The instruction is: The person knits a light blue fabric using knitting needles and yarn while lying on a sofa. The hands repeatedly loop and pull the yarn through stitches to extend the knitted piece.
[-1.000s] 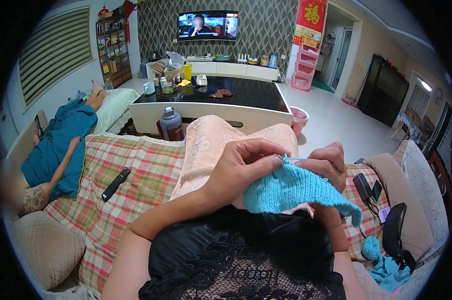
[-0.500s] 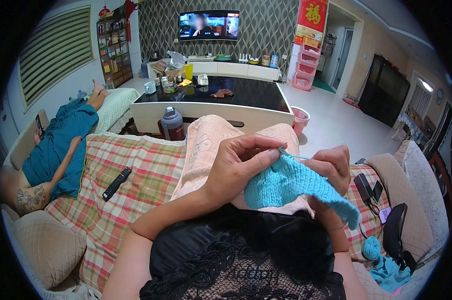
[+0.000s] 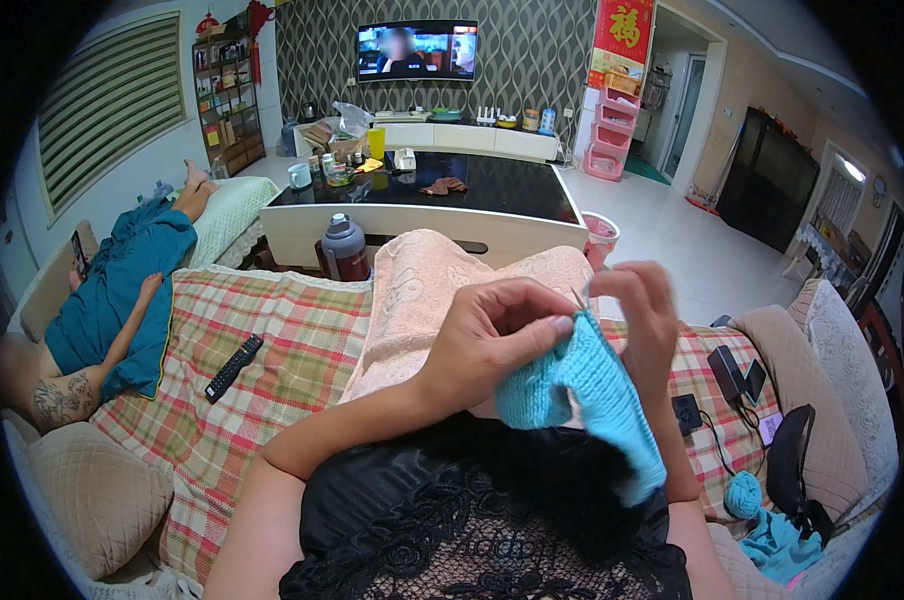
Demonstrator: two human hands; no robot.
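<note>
My left hand [image 3: 497, 335] pinches the top edge of a turquoise piece of knitting [image 3: 612, 400] between thumb and fingers. A thin knitting needle tip [image 3: 578, 298] pokes up from that edge. The knitted fabric folds over and hangs toward my black lace top [image 3: 472, 490], above the pink towel [image 3: 412, 300] on my lap. My right hand [image 3: 647, 310] is raised just right of the needle tip, its fingers bent and slightly blurred. What those fingers hold is hidden. A turquoise yarn ball [image 3: 743, 495] rests on the seat at the right, beside more turquoise knitted fabric [image 3: 782, 548].
At the left a person [image 3: 122, 290] lies with a phone, near a remote control [image 3: 235, 367] on the plaid cover [image 3: 302, 320]. Ahead stand a large flask [image 3: 345, 250] and a black-topped table [image 3: 502, 185]. Black boxes, cables and a dark pouch [image 3: 792, 460] lie at my right.
My right hand has risen beside the needle tip. The knitting's free end has swung down and inward from the right, uncovering a small black box on the seat.
</note>
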